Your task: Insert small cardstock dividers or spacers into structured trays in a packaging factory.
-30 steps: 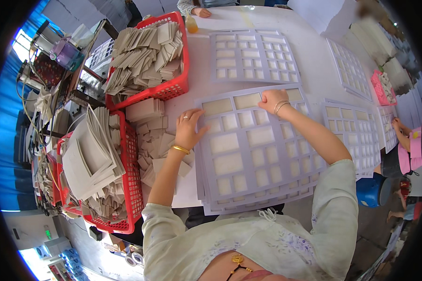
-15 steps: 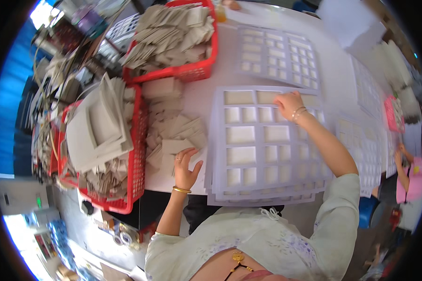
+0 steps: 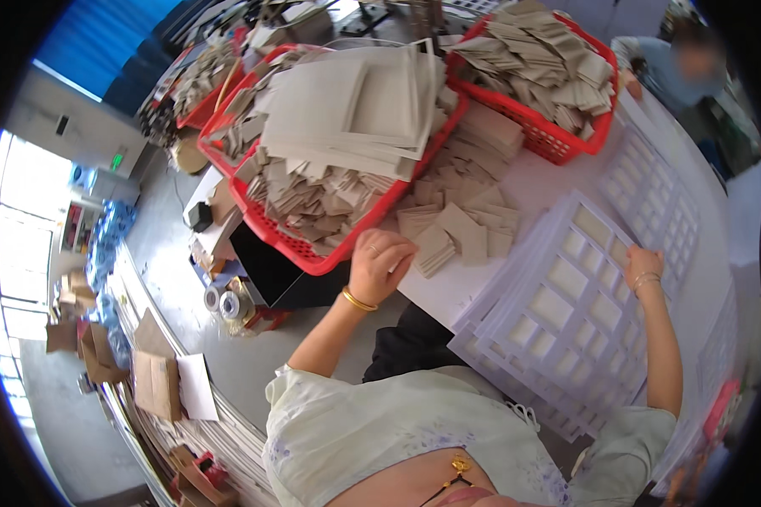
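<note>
My left hand hovers by the near corner of a red plastic basket, its fingers loosely bent and the thumb apart, with nothing visible in it. That basket is heaped with small grey cardboard pieces and larger cardboard frames. Loose grey cardboard pieces lie on the table beside my left hand. At the right, my right hand rests at the upper right part of a stack of white window-cut sheets, fingers closed down against the top sheet. Whatever those fingers may pinch is hidden.
Another red basket full of cardboard pieces stands at the table's far side. More window-cut sheets lie beyond the stack. A person sits at the far right. Cardboard boxes and tape rolls are on the left.
The view has swung left, so baskets and stack appear farther right. My left hand has come closer to the near basket, its fingers more bent. My right hand stays on the top sheet.
</note>
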Tool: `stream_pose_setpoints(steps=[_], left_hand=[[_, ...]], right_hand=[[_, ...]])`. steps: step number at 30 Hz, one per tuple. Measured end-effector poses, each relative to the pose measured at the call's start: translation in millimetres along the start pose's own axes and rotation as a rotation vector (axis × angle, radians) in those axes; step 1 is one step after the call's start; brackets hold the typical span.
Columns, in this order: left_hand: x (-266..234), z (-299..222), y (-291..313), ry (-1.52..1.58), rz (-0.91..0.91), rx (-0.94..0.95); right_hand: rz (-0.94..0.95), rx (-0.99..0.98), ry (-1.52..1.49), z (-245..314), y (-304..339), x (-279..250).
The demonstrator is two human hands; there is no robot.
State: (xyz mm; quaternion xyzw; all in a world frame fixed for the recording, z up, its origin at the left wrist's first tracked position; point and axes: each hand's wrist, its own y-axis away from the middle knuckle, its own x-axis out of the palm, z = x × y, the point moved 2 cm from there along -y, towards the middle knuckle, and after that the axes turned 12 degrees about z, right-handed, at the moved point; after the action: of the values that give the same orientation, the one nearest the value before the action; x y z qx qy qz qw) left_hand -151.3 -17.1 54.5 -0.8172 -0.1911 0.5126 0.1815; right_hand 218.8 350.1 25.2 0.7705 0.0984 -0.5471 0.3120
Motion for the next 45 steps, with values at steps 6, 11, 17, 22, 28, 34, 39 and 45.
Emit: stream_pose_setpoints(steps=[6, 11, 17, 22, 28, 34, 39, 45], left_hand=[[-80, 79, 3, -0.241, -0.156, -0.381], [-97, 157, 3, -0.342, 0.074, -0.657], [-77, 187, -7, -0.590, 0.278, -0.613], [-76, 178, -7, -0.571, 0.168, -0.515], [-67, 180, -11, -0.728, 0.286, -0.547], [-59, 187, -9, -0.761, 0.339, -0.559], [-61, 179, -10, -0.678, 0.263, -0.501], [-78, 151, -9, -0.528, -0.016, -0.218]], right_hand=[[-0.443, -0.383, -0.107, 119, 17, -99], [-0.759, -0.866, -0.152, 259, 33, -165], [-0.721, -1.012, -0.146, 375, 28, -176], [-0.453, -0.973, 0.061, 429, 9, -171], [-0.280, -0.792, 0.433, 496, -1, -144], [-0.033, -0.691, 0.630, 513, 0, -155], [-0.197, -0.942, 0.549, 494, -10, -149], [-0.336, -1.063, -0.576, 433, 6, -170]])
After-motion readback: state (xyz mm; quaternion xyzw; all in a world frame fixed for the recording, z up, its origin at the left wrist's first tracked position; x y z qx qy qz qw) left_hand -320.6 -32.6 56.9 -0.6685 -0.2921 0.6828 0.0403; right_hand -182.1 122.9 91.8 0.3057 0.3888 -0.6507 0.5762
